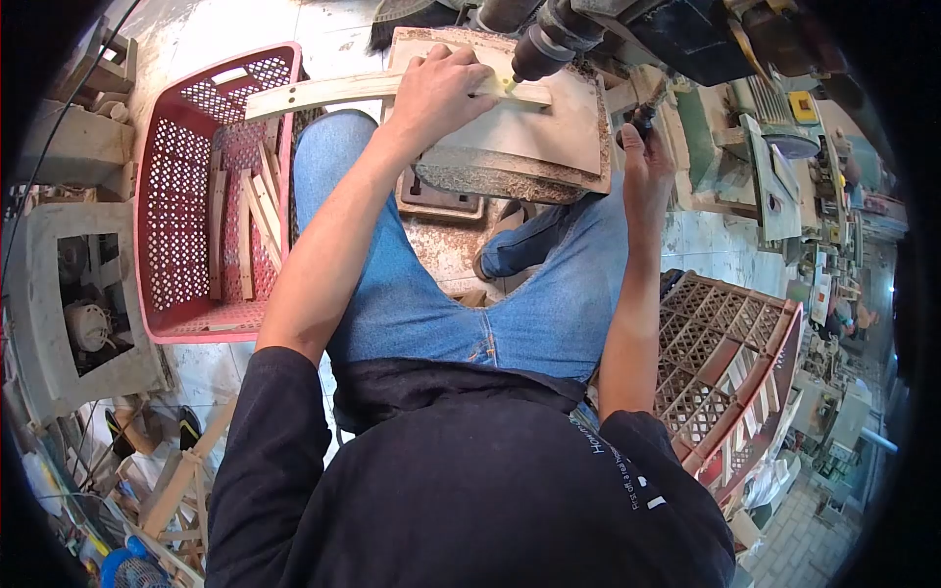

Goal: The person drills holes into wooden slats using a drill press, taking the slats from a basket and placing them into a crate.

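Note:
My left hand (441, 96) is closed over a narrow wooden strip (338, 92) and presses it onto the drill press table, which a flat board (559, 135) covers. A few small dark holes show near the strip's left end. Just above its right end is the drill chuck (541, 53), its tip at or very near the wood beside my fingers. My right hand (647, 171) is wrapped round the dark drill press lever (644, 116) to the right of the board. Its fingers are partly hidden.
A red plastic crate (174, 220) on the left holds several wooden strips (257, 211). On the right stands a brown lattice crate (720, 338) next to a red one with more wood pieces. Sawdust lies along the board's edge and on the floor. Machines (774, 118) stand farther right.

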Motion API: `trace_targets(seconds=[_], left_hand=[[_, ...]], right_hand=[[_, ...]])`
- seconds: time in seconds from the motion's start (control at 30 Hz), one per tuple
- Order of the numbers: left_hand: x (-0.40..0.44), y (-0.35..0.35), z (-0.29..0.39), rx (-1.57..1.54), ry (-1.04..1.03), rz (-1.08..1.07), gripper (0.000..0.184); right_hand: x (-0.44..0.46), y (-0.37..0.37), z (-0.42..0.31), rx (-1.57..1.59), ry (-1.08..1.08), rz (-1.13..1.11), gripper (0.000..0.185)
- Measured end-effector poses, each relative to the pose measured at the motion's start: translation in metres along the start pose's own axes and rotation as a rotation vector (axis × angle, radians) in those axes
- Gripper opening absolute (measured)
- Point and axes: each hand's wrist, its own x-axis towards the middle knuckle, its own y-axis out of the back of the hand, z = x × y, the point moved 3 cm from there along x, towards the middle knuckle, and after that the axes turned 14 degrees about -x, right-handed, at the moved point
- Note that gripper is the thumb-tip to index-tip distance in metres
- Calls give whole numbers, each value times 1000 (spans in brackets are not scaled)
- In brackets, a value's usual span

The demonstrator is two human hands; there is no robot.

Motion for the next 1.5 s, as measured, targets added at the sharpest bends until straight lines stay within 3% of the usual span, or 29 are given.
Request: trace_targets(seconds=[0.63,1.13,1.23,1.43,1.5], left_hand=[[0,0,1,7,-2,5,38],[0,-1,1,2,-9,17,38],[1,0,1,0,-3,-6,38],[0,0,2,-5,3,17,37],[1,0,1,-13,-21,42,35]], right_hand=[[32,-18,5,-103,28,-1,37],[71,-40,27,-448,54,52,47],[77,-50,25,-462,101,177,48],[75,-43,27,-421,4,9,48],[74,-44,21,-296,96,72,48]])
